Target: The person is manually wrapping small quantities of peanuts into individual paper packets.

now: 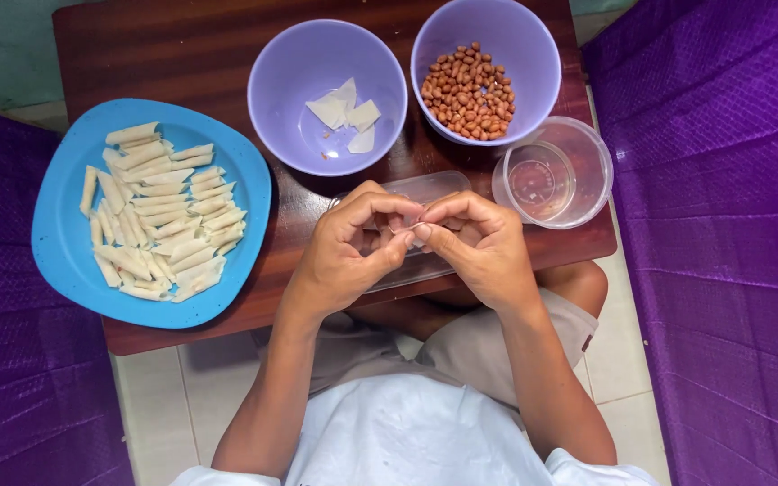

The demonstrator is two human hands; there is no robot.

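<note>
place: home, food prep seated on floor | cues: low dark wooden surface [182, 54], pale tiled floor [182, 396], purple cushioned seating [722, 225] either side, plastic bowls [312, 67], blue plate [65, 243] of rolled pastry sticks [159, 211]

Two bare forearms reach forward from the bottom and angle inward, the left hand [346, 252] and right hand [483, 245] meeting fingertip to fingertip, fingers curled and thumbs pinched together, knuckles raised and palms facing down.
</note>
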